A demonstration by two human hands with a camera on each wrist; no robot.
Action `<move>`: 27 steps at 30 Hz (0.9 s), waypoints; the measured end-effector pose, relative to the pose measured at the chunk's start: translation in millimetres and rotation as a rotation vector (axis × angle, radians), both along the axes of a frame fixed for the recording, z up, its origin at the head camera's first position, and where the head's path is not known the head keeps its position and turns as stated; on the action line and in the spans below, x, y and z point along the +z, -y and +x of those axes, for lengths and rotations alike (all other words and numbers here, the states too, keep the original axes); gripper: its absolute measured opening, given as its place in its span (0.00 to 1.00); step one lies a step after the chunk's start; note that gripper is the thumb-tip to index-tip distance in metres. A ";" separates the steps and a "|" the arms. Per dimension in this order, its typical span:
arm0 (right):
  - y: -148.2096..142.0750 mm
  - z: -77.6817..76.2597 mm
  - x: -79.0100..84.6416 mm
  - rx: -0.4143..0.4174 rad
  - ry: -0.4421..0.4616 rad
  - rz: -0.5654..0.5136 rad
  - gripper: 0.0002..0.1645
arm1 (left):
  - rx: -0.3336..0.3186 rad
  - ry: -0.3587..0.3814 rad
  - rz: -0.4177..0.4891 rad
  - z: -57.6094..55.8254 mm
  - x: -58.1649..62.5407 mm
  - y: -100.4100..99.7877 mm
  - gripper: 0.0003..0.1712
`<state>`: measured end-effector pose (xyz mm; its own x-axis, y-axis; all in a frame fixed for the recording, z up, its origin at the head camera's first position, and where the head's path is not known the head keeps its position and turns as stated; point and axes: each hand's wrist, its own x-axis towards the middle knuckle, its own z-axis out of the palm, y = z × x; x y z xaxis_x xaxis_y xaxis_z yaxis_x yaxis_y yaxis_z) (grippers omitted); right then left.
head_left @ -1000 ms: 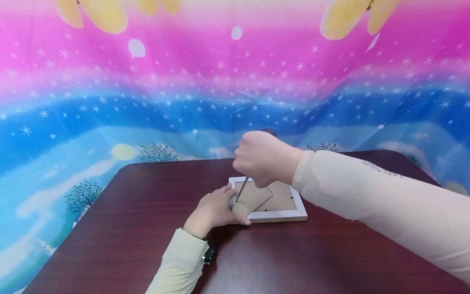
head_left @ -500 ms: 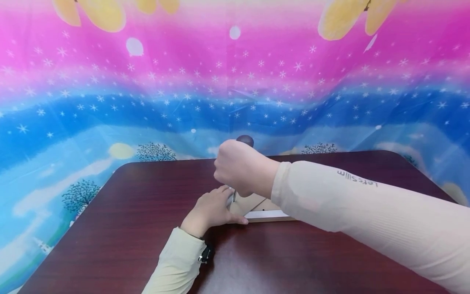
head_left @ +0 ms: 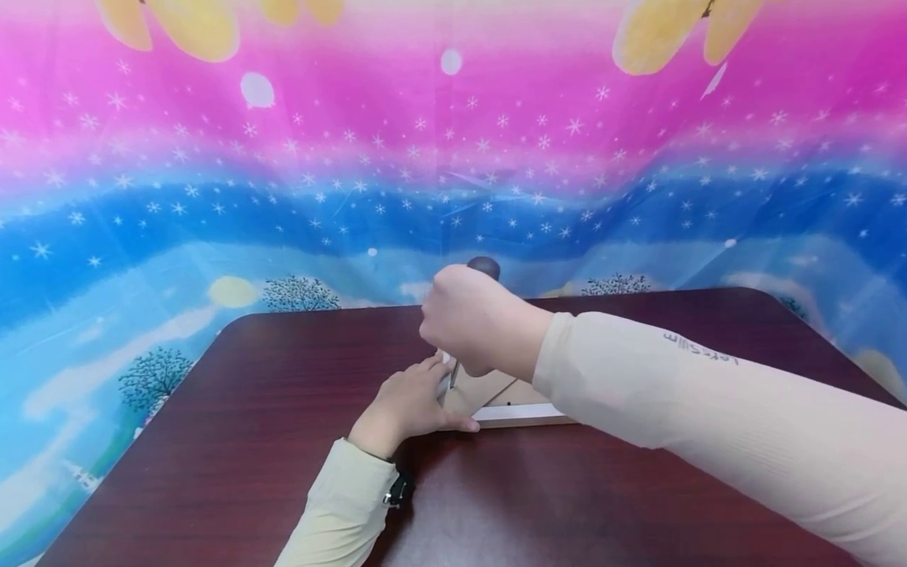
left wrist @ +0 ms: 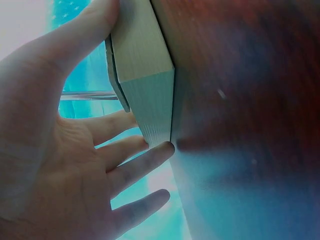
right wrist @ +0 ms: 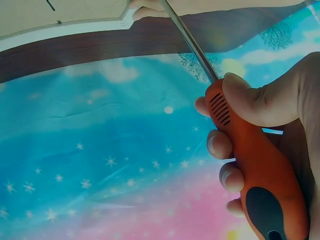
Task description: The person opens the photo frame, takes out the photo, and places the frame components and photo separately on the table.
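Note:
A picture frame (head_left: pixel 527 413) lies back up on the table, its white border and brown backing board partly hidden by my right arm. A brown stand flap (head_left: pixel 476 392) crosses the backing at an angle. My left hand (head_left: pixel 405 405) holds the frame's left end, thumb on the near side and fingers toward the far side; in the left wrist view the fingers are spread beside its edge (left wrist: pixel 147 95). My right hand (head_left: pixel 475 319) grips an orange-and-black screwdriver (right wrist: pixel 257 150), its metal shaft slanting down to the flap's left end, beside my left fingers. The tip is hidden.
The dark reddish-brown table (head_left: pixel 283 394) extends around the frame on all sides. Behind it hangs a backdrop cloth (head_left: pixel 354 181) in pink and blue with snowflakes and trees. A black strap (head_left: pixel 398 490) sits at my left sleeve.
My right hand has moved left and slightly down with the screwdriver, whose shaft now stands steeper, then shifted a little back right. My left hand keeps its place on the frame.

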<state>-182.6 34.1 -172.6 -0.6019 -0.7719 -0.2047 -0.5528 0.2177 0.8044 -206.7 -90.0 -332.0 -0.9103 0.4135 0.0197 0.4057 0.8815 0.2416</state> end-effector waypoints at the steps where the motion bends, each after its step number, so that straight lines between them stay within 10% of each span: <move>1: -3.8 -1.8 -0.1 -0.013 0.014 -0.026 0.11 | 0.010 0.015 -0.004 -0.5 0.1 -0.4 0.59; 8: -33.1 -12.1 -4.6 -0.034 0.058 -0.218 0.03 | 0.050 0.060 0.006 -1.9 -0.7 -1.5 0.60; 19: -71.5 -22.4 -22.9 -0.023 0.077 -0.445 0.18 | 0.037 0.054 0.020 0.2 -4.2 -0.6 0.59; 27: -97.5 -27.2 -36.2 -0.083 0.169 -0.617 0.05 | 0.038 0.045 0.024 0.4 -2.3 1.5 0.59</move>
<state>-209.9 131.5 -208.8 -0.6631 -0.7303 0.1643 -0.6224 0.6598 0.4211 -206.4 -91.5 -334.3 -0.9255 0.3785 -0.0121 0.3602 0.8897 0.2804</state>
